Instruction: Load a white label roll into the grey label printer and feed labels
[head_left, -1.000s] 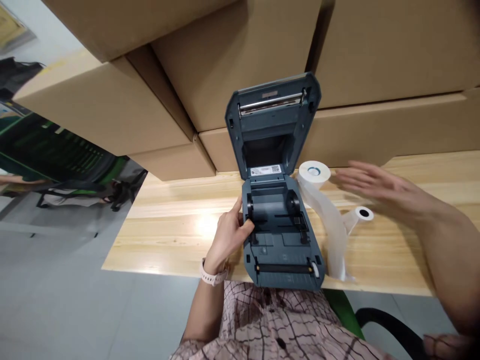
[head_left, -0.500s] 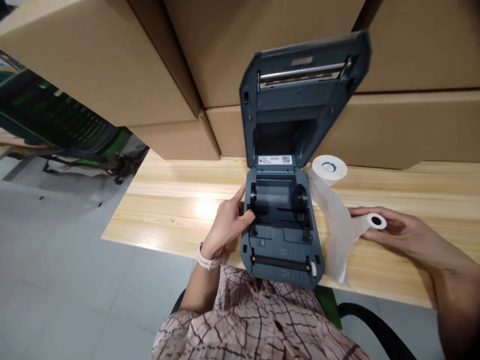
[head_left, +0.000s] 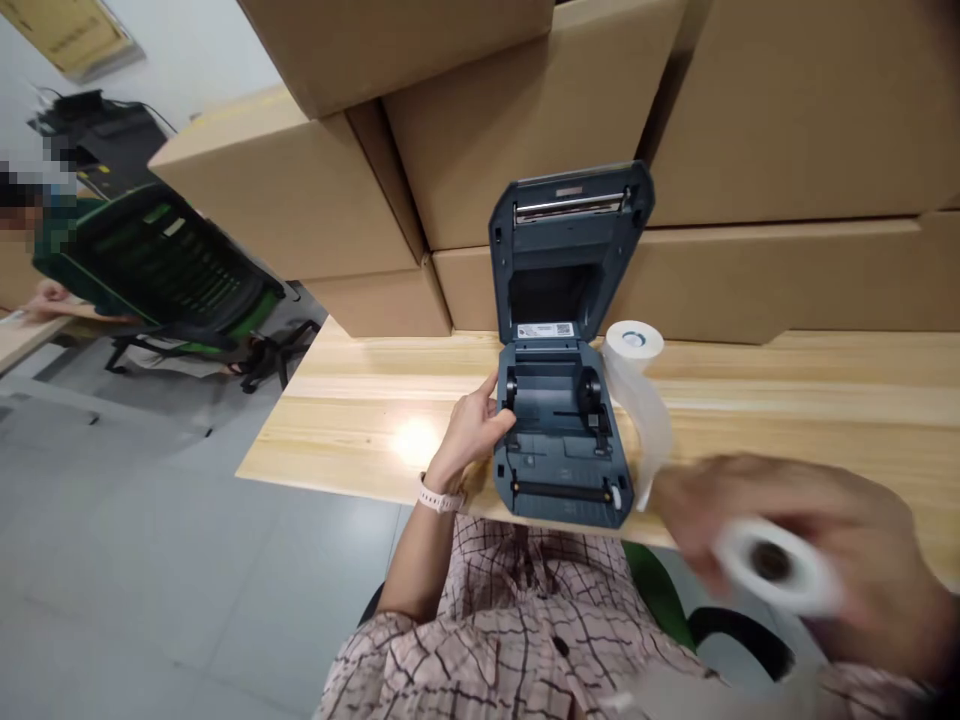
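Note:
A dark grey label printer (head_left: 559,460) sits on the wooden table with its lid (head_left: 570,250) raised, its inner bay without a roll. My left hand (head_left: 480,430) grips its left side, thumb over the rim. Past the front edge of the table, my right hand (head_left: 840,500), blurred by motion, is closed around a small white paper roll (head_left: 810,580) with a dark hollow core. A blurred pale strip (head_left: 675,690) trails below it, near my lap. Right of the printer stands a larger white label roll (head_left: 635,340), its loose strip (head_left: 651,425) curling toward the front edge.
Cardboard boxes (head_left: 780,120) are stacked along the back of the wooden table (head_left: 352,410). At the far left a person's arm (head_left: 97,312) rests near another desk, beside a green and black office chair (head_left: 172,270). My own chair's armrest (head_left: 742,640) is at lower right.
My right hand has lifted the small paper roll off the tabletop and brought it nearer to me, past the table edge. My left hand keeps its hold on the printer. The view has shifted.

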